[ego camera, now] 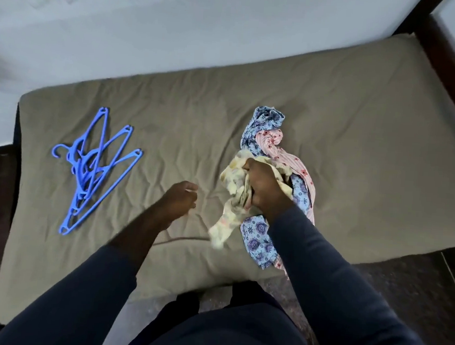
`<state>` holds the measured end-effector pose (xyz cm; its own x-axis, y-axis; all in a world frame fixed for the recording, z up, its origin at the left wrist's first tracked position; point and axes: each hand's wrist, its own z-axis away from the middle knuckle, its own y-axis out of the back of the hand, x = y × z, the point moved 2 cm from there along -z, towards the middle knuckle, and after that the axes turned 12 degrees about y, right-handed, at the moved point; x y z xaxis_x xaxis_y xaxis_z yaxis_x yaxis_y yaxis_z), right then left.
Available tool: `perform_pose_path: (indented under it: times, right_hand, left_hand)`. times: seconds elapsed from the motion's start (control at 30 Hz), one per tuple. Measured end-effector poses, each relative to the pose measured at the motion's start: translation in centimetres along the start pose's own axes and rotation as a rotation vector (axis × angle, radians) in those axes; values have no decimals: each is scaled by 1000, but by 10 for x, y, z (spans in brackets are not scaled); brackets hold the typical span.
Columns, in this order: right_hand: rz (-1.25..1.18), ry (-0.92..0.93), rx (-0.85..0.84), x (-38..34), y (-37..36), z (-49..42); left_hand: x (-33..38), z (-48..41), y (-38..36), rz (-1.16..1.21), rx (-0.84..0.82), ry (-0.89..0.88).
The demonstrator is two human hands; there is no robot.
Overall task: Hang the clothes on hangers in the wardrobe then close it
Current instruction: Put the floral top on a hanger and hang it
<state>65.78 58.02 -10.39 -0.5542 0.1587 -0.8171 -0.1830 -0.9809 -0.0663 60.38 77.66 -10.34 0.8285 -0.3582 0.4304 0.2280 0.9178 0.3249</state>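
Here, right hand (263, 188) gripped the yellow garment (234, 178) atop the clothes pile (274, 146), left hand (180, 201) loose & empty just left of it, hangers (94, 168) farther left; a tug might've dragged tangled pieces w/ it.

1. The bed (357, 154) shows bare sheet across the right of the frame and along its upper edge — open room for a hand.
2. The blue hangers (94, 168) lie tangled at the left, well apart from the pile of clothes (264, 126) at centre-right, with a wide strip of sheet between them.
3. The left hand (178, 200) hovers in that strip, near the pile.
4. The right hand (266, 185) grips the yellow garment (234, 178) over the pile's middle.
5. The wall (176, 47) borders the top — a dark bed frame (449, 61) the upper right.
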Motion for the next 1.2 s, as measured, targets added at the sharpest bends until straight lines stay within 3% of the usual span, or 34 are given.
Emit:
perform_pose_path:
  times: [0.07, 0.2, 0.23, 0.33, 0.43, 0.5, 0.57, 0.67, 0.77, 0.87, 0.93, 1.07, 1.2]
  right_hand:
    - [125, 93, -38, -1, -15, 27]
    - [317, 260, -191, 12, -61, 97]
    - [370, 316, -228, 19, -74, 112]
    - [528, 438, -247, 34, -98, 141]
    - [641, 478, -188, 34, -103, 152]
    - [601, 548, -21, 23, -100, 161]
    - [403, 625, 155, 4, -96, 174]
    - [35, 595, 85, -25, -102, 180]
    - [11, 532, 34, -38, -110, 171]
    - [254, 590, 65, -39, -106, 163]
    - [563, 657, -6, -45, -103, 166]
    - [1097, 701, -135, -59, -104, 162]
    - [1242, 844, -195, -79, -113, 173]
  left_hand:
    - [4, 4, 5, 273, -150, 118]
    - [13, 22, 3, 410, -457, 105]
    - [14, 24, 5, 416, -430, 62]
    - [24, 27, 23, 323, -35, -130]
    - [42, 39, 55, 316, 172, -409]
    - [56, 55, 79, 215, 239, -607]
    - [67, 78, 93, 104, 216, -774]
    - [62, 114, 89, -141, 100, -935]
    - [39, 125, 81, -213, -143, -874]
    - [25, 112, 93, 72, -321, -666]
    - [20, 101, 102, 150, -276, -631]
    - [11, 68, 123, -253, 187, -862]
    - [-4, 49, 119, -501, 132, -872]
